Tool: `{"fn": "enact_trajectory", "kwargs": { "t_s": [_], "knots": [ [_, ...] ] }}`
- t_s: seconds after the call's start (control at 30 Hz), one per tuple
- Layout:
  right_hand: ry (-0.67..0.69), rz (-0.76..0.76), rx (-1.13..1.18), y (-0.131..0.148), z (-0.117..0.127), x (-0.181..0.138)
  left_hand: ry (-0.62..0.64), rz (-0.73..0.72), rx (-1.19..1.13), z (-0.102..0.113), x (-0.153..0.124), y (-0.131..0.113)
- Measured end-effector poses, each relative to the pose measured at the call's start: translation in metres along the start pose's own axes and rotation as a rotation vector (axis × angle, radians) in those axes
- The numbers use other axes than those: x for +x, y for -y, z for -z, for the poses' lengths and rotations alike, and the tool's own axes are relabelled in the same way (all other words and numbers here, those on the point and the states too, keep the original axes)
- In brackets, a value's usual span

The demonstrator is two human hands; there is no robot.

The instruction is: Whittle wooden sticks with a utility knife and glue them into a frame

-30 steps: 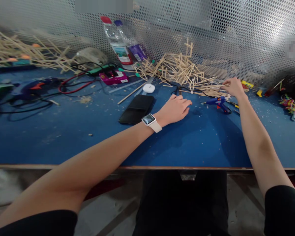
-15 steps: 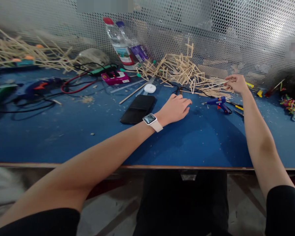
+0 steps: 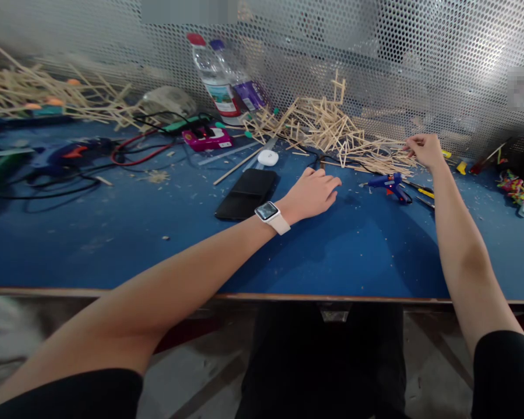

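My left hand [image 3: 312,193] lies palm down on the blue tabletop, fingers loosely spread and holding nothing. Its wrist, with a white watch [image 3: 267,211], is beside a black phone [image 3: 247,194]. Farther right, my right hand [image 3: 423,149] pinches at the right ends of a bundle of thin wooden sticks [image 3: 382,152]; a stick seems to be between thumb and fingers, though its end blends with the bundle. In front of the bundle lies a blue glue gun [image 3: 386,183] with a small red light. Yellow-handled pliers [image 3: 419,187] are partly hidden by my right forearm.
A heap of glued stick frames [image 3: 321,125] leans near the perforated metal screen [image 3: 432,70]. Two bottles [image 3: 220,93], a white case [image 3: 268,157], a magenta power strip [image 3: 207,138] and a second glue gun [image 3: 65,157] with cables stand leftward. The table's front edge [image 3: 288,297] is near me.
My right hand has shifted slightly right, its fingers still pinched at the stick ends. My left hand stays on the table. The view has moved very slightly.
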State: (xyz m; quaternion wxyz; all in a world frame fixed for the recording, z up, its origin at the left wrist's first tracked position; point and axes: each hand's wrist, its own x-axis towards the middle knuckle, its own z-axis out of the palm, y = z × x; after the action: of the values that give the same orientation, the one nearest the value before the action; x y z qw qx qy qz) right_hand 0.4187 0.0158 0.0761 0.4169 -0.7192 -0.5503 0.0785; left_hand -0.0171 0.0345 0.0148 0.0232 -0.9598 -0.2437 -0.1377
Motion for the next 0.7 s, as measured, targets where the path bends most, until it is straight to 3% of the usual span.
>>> {"fn": "enact_trajectory", "kwargs": {
  "t_s": [0.2,0.3,0.37,0.5,0.6,0.7],
  "knots": [
    [0.076,0.086,0.066,0.020,0.001,-0.004,-0.002,0.084,0.095,0.009,0.001,0.004],
    [0.161,0.085,0.136,0.042,0.002,-0.009,-0.126,0.293,0.183,0.019,-0.005,0.039],
    [0.211,0.093,0.173,0.058,0.003,-0.013,-0.129,0.477,0.233,0.027,-0.012,0.074],
    [0.318,0.118,0.221,0.089,0.006,-0.025,0.124,0.714,0.171,0.037,-0.026,0.133],
    [0.369,0.135,0.234,0.106,0.009,-0.034,0.284,0.728,0.156,0.037,-0.030,0.148],
    [0.407,0.175,0.210,0.119,0.010,-0.043,0.345,0.698,0.170,0.034,-0.028,0.152]
  ]
}}
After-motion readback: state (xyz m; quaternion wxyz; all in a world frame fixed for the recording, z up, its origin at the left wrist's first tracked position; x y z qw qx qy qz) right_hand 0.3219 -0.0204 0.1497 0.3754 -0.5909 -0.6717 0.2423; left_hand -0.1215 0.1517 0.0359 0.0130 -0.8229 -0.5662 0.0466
